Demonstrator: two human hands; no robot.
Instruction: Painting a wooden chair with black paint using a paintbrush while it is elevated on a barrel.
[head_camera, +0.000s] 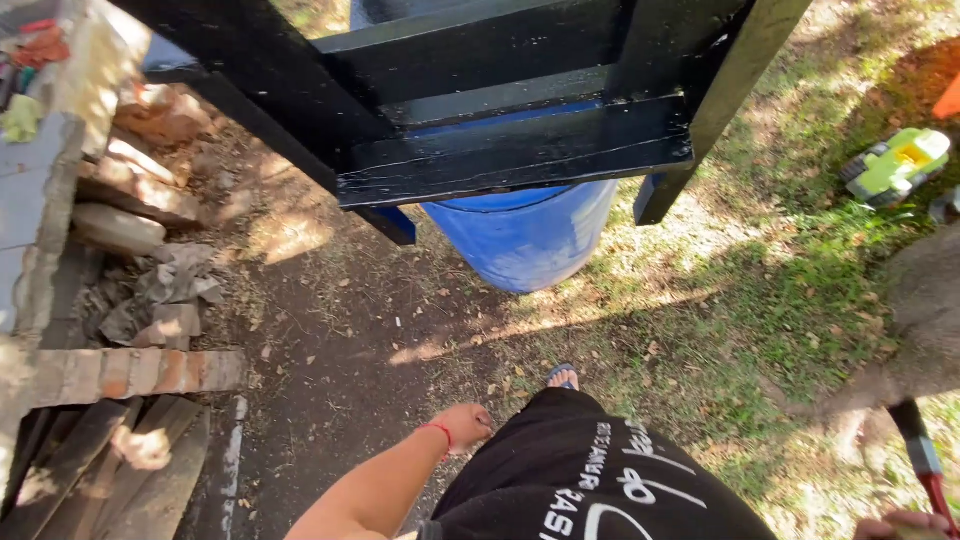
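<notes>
A black-painted wooden frame (500, 110) rests on top of a blue plastic barrel (525, 240) standing on bare earth and grass. My left hand (462, 428), with a red string at the wrist, hangs by my side in a loose fist with nothing in it, well below the barrel. At the bottom right corner my right hand (900, 525) is mostly cut off by the frame edge. It grips a tool with a red handle and a dark upper end (922, 455), pointing up and to the left.
A green toy vehicle (895, 165) lies on the grass at the right. Bricks and rubble (135, 215) are heaped at the left beside a low brick ledge (130, 372) and stacked planks (95, 465). A tree trunk (920, 310) stands at the right.
</notes>
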